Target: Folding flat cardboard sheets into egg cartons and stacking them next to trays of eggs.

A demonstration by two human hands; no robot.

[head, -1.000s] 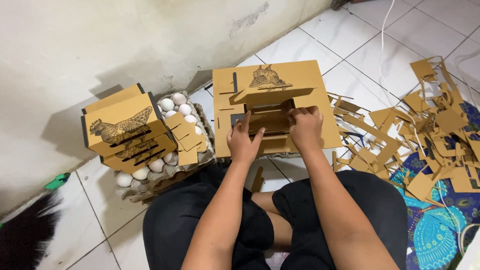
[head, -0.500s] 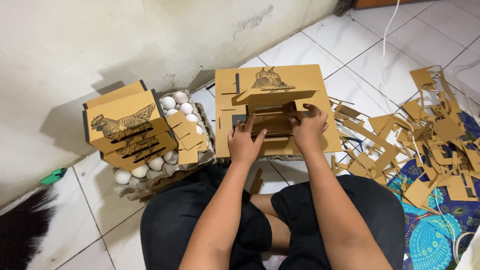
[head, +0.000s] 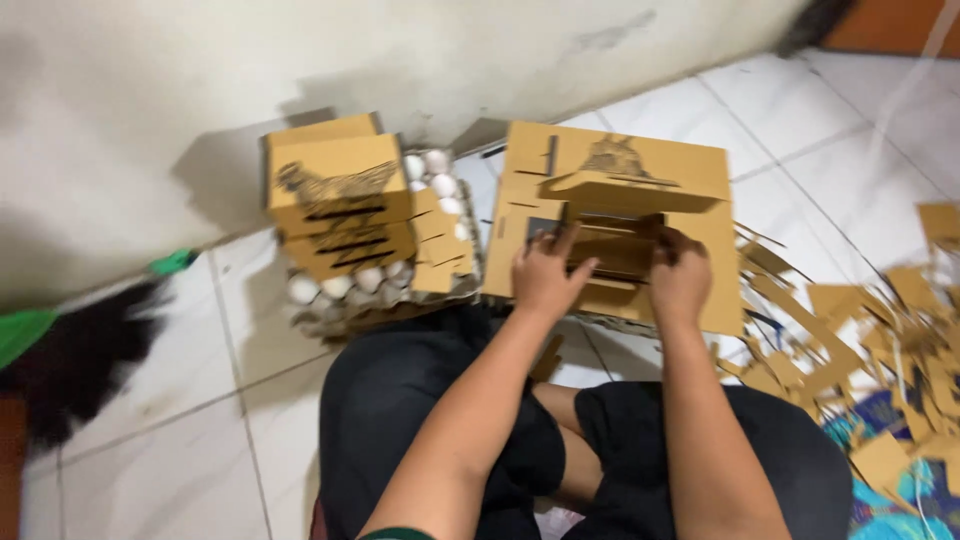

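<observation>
A flat brown die-cut cardboard sheet (head: pixel 690 170) with a bird print lies on the tiled floor before my crossed legs. My left hand (head: pixel 545 278) grips the folded cardboard flaps at the sheet's middle from the left. From the right side, my right hand (head: pixel 682 278) clamps the same folded section (head: pixel 620 252). Both thumbs press into the fold. A raised flap (head: pixel 630 188) stands just above my hands.
Folded cardboard boxes (head: pixel 335 200) are stacked on a tray of white eggs (head: pixel 330 290) to the left, by the wall. Cardboard scraps (head: pixel 880 340) litter the floor at right over a patterned blue mat (head: pixel 900 500). A dark broom head (head: pixel 80 360) lies far left.
The view has swung left, so sheet and boxes sit further right in the picture. My hands stay on the folded section, the left one shifted slightly outward.
</observation>
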